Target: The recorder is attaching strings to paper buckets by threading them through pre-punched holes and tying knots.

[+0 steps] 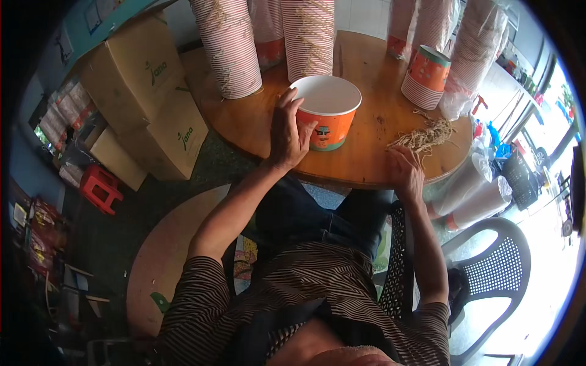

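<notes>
1. Orange paper cup (339, 123) with a white rim and green base band: it stands upright near the front edge of the wooden desk (366, 70), mouth up.
2. Left hand (290, 135): spread along the cup's left side, fingers bent at the rim and thumb reaching across the front wall. The thumb and fingers are well apart.
3. Right hand (408, 171): at the desk's front edge, to the right of the cup and apart from it. Its bent fingers meet the near end of the string (430, 137); whether they pinch a strand, I cannot tell.
4. The string lies in a loose, tangled pile on the right part of the desk.
5. Behind the cup, a left stack (227, 52) and a middle stack (308, 43) of cups rise tall, cord wrapped about them.
6. Farther right, a short stack (426, 76) sits upside down, just beside a bagged stack (479, 52).
7. Around the desk: cartons (137, 76) and a red stool (101, 188) to the left, a grey chair (495, 268) to the right.
</notes>
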Available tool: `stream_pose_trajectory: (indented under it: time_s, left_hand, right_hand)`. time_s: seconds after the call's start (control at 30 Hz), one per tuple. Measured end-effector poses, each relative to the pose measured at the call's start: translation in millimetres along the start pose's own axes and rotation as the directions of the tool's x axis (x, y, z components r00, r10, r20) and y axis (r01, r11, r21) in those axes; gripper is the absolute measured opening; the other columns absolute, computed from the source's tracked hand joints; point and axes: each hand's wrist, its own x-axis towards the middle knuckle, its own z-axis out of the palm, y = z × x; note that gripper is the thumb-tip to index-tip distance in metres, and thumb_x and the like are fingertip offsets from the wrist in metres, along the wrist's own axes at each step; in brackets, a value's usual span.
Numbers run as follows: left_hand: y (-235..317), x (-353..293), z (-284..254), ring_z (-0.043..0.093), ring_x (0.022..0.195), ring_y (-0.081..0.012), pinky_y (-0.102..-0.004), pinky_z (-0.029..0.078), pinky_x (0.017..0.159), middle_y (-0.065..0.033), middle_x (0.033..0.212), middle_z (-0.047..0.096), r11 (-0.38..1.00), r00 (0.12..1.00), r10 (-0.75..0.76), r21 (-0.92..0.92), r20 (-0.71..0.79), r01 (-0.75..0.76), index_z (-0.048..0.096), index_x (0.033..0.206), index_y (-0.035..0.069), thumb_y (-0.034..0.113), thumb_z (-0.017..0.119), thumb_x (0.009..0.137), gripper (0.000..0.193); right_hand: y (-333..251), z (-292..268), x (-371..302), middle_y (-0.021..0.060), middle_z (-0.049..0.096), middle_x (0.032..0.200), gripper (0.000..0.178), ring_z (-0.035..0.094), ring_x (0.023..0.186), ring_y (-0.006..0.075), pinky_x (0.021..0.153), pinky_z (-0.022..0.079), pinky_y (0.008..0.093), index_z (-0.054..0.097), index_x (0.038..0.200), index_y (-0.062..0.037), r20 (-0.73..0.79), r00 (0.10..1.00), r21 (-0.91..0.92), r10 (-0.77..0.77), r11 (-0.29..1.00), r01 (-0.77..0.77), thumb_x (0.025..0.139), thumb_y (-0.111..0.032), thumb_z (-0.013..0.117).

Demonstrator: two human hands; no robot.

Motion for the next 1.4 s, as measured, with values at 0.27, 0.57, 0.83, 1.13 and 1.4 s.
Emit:
stream_pose_trajectory:
  time_s: [0.27, 0.57, 0.83, 1.13, 1.4]
  left_hand:
    - [11, -12, 7, 0.037, 0.146, -0.0445, -0.0527, 0.031, 0.120, -0.0262, 0.157, 0.038, 0.990, 0.995, 0.061, 0.135, -0.081, -0.050, 0.037, 0.151, -0.002, 0.022, 0.064, 0.100, 0.062]
    - [1, -10, 10, 0.037, 0.145, -0.0456, -0.0514, 0.031, 0.120, -0.0276, 0.156, 0.038, 0.985, 0.980, -0.099, 0.126, -0.175, 0.122, 0.041, 0.148, -0.001, 0.021, 0.066, 0.099, 0.059]
    - [-5, -14, 9, 0.038, 0.145, -0.0418, -0.0502, 0.032, 0.120, -0.0251, 0.155, 0.040, 0.958, 0.939, -0.224, 0.117, -0.261, 0.261, 0.041, 0.149, 0.000, 0.016, 0.067, 0.099, 0.058]
    - [13, -35, 8, 0.038, 0.146, -0.0402, -0.0480, 0.031, 0.121, -0.0244, 0.155, 0.040, 0.906, 0.875, -0.402, 0.019, -0.270, 0.422, 0.036, 0.153, 0.001, 0.015, 0.065, 0.101, 0.061]
    - [1, -45, 6, 0.046, 0.141, -0.0372, -0.0449, 0.037, 0.118, -0.0220, 0.151, 0.048, 0.834, 0.803, -0.549, -0.083, -0.233, 0.546, 0.042, 0.150, 0.001, 0.019, 0.065, 0.102, 0.056]
  right_hand:
    - [0, -1, -7, 0.0068, 0.074, 0.111, 0.016, 0.069, 0.106, 0.0289, 0.092, 0.054, 0.0380, 0.075, 0.107, -0.0069, -0.015, 0.998, 0.041, 0.053, 0.998, -0.052, 0.095, -0.013, 0.066]
    - [-6, -2, 3, 0.0050, 0.073, 0.116, 0.019, 0.067, 0.109, 0.0277, 0.094, 0.054, 0.0375, 0.076, 0.110, -0.0082, 0.008, 0.997, 0.032, 0.074, 0.997, -0.074, 0.096, -0.015, 0.066]
    - [1, 1, -2, 0.0057, 0.074, 0.114, 0.017, 0.069, 0.106, 0.0280, 0.092, 0.054, 0.0380, 0.077, 0.104, -0.0065, 0.005, 0.997, 0.030, 0.082, 0.996, -0.083, 0.095, -0.016, 0.067]
    - [3, 1, 0, 0.0098, 0.074, 0.112, 0.014, 0.070, 0.103, 0.0298, 0.090, 0.055, 0.0386, 0.077, 0.101, -0.0044, -0.049, 0.998, 0.048, 0.044, 0.998, -0.042, 0.091, -0.009, 0.068]
    - [-50, -19, 15, 0.0161, 0.070, 0.108, 0.021, 0.067, 0.104, 0.0345, 0.089, 0.055, 0.0438, 0.071, 0.102, -0.0029, -0.105, 0.952, 0.155, -0.288, 0.941, 0.302, 0.082, -0.001, 0.074]
